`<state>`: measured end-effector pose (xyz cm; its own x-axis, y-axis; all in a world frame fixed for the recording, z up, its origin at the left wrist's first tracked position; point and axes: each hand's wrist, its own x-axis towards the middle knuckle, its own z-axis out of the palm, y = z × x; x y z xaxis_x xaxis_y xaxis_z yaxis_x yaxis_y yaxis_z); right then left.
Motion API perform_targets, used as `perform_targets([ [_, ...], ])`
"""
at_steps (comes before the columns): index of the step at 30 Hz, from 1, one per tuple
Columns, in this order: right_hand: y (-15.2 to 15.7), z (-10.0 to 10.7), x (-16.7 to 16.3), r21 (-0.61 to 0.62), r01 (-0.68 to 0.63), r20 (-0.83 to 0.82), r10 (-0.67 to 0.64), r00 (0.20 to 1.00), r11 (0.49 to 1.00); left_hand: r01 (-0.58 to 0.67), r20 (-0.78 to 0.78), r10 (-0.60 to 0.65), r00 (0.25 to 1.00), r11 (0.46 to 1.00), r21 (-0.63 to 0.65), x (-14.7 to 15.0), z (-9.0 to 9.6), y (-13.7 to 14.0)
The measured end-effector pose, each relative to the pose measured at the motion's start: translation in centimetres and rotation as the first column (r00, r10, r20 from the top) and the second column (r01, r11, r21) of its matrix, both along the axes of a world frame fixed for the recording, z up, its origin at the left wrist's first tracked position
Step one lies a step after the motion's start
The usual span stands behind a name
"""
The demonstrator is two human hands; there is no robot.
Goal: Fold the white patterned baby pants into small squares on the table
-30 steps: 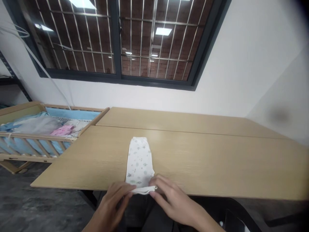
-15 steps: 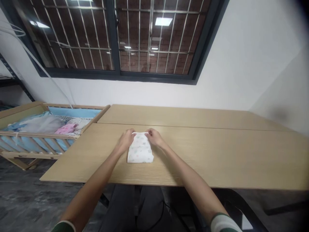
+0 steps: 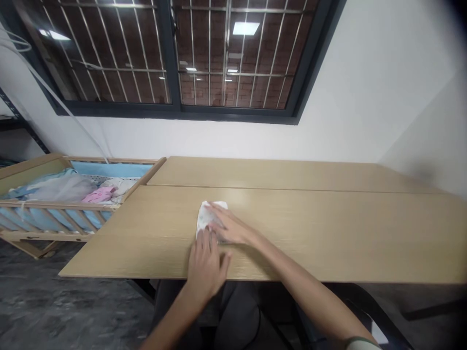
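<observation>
A small folded white cloth (image 3: 203,216) with a faint print lies flat on the wooden table (image 3: 314,233). My left hand (image 3: 206,267) is palm down at its near edge, with outstretched fingers on the cloth and the thumb apart. Across the cloth's right side lies my right hand (image 3: 231,227), its fingers extended and slightly blurred. Both hands cover much of the cloth, so only its far and left parts show. Whether it is a garment or a plain piece of fabric I cannot tell.
A wooden crib (image 3: 76,206) with blue lining stands at the table's left, holding pink cloth (image 3: 99,194) and pale bedding. Behind the table are a white wall (image 3: 233,141) and a barred, dark-framed window (image 3: 178,114). The table's front edge is close to my legs.
Both hands have let go of the cloth's far corners. My left hand has come back to the near edge, and my right hand has moved down and left over the cloth.
</observation>
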<state>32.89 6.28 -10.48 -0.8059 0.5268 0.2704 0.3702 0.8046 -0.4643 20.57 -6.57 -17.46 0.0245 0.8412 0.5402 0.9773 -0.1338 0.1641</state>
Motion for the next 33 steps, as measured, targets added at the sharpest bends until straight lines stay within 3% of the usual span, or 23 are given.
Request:
perform_targets([
  [4,-4.3,0.3,-0.8,-0.137,-0.286,0.097,0.300,0.949,0.949,-0.017,-0.080,0.022,0.997,0.998,0.066,1.7,-3.2,-3.0],
  [7,-3.9,-1.5,-1.3,-0.223,-0.324,0.162,0.363,0.918,0.919,-0.016,-0.091,0.023,0.996,0.997,0.079,1.7,-3.5,-3.0],
  [10,-0.4,-3.1,-1.6,-0.194,-0.264,0.270,0.310,0.912,0.945,-0.040,-0.081,0.045,0.996,0.997,0.066,1.6,-2.7,-2.8],
  [15,7.1,-3.9,-2.0,-0.021,-0.069,0.378,0.072,0.923,0.997,-0.061,-0.033,0.063,0.997,0.996,0.060,1.4,-2.4,-2.7],
  [20,9.9,-5.0,-2.2,0.108,-0.047,0.340,0.007,0.940,0.993,-0.052,-0.039,0.054,0.998,0.997,0.050,1.4,-2.7,-2.4],
  [24,8.7,-5.4,-2.1,0.215,0.004,0.273,-0.064,0.960,0.977,-0.081,-0.012,0.081,0.997,0.997,0.015,1.9,-2.4,-2.6],
  [27,6.3,-4.5,-1.0,0.272,0.134,0.138,-0.176,0.975,0.953,-0.024,-0.010,0.024,1.000,0.999,0.030,0.8,-2.5,-2.8],
  [30,2.8,-3.0,1.4,0.157,0.207,0.033,-0.215,0.976,0.966,0.116,0.063,-0.120,0.991,0.991,0.059,-2.1,-2.7,-2.2],
  [33,-1.3,-1.7,4.0,-0.040,0.128,0.058,-0.125,0.990,0.991,0.173,0.117,-0.181,0.977,0.982,0.069,-5.1,-2.4,-0.9],
])
